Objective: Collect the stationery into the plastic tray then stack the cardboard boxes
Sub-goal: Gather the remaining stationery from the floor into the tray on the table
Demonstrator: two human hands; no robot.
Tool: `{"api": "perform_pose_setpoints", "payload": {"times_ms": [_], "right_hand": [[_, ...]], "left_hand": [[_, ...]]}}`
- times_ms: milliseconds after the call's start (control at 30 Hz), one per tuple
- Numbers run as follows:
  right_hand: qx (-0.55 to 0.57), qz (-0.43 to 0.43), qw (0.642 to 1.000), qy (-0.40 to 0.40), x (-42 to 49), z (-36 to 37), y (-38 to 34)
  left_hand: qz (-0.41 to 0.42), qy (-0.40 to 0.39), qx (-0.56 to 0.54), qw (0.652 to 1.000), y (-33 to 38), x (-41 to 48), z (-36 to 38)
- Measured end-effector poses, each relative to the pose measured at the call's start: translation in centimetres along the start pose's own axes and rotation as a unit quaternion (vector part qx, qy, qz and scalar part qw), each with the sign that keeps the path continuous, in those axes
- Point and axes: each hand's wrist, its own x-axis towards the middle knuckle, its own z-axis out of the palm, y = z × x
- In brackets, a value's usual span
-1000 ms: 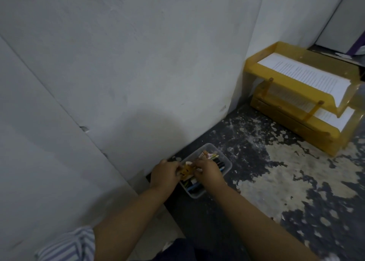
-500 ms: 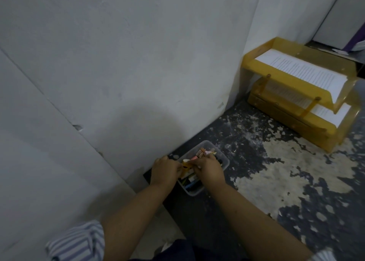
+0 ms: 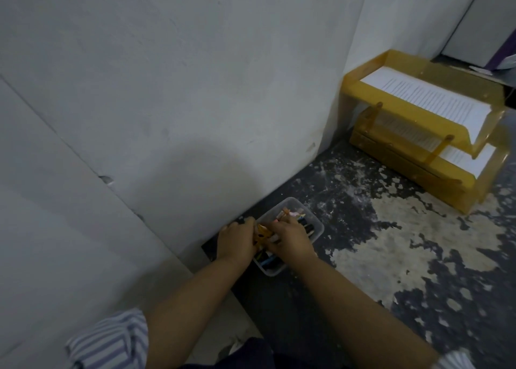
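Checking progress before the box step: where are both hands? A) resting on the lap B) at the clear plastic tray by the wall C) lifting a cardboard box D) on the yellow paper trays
B: the left hand and right hand meet over the plastic tray, gripping stationery between them.

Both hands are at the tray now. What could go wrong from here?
1. The tray sits near the table's left edge; a shove could slide it off.
2. Stationery is heaped up to the rim, so pressing more in may spill pieces.
3. The left hand and right hand seem to share a grip on an orange item; if it slips, it could fall beside the tray.
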Motion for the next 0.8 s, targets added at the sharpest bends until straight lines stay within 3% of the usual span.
{"api": "perform_pose_setpoints", "payload": {"times_ms": [300, 600, 800], "right_hand": [[0.015, -0.024, 0.999, -0.038, 0.3, -0.6, -0.2], [0.055, -0.039, 0.997, -0.032, 0.5, -0.4, -0.9], [0.056, -0.017, 0.998, -0.021, 0.0, -0.2, -0.9]], "left_hand": [[0.005, -0.024, -0.052, 0.998, -0.8, -0.3, 0.0], [-0.051, 0.059, -0.076, 0.994, -1.0, -1.2, -0.3], [-0.023, 0.028, -0.147, 0.989, -1.1, -1.0, -0.2]]}}
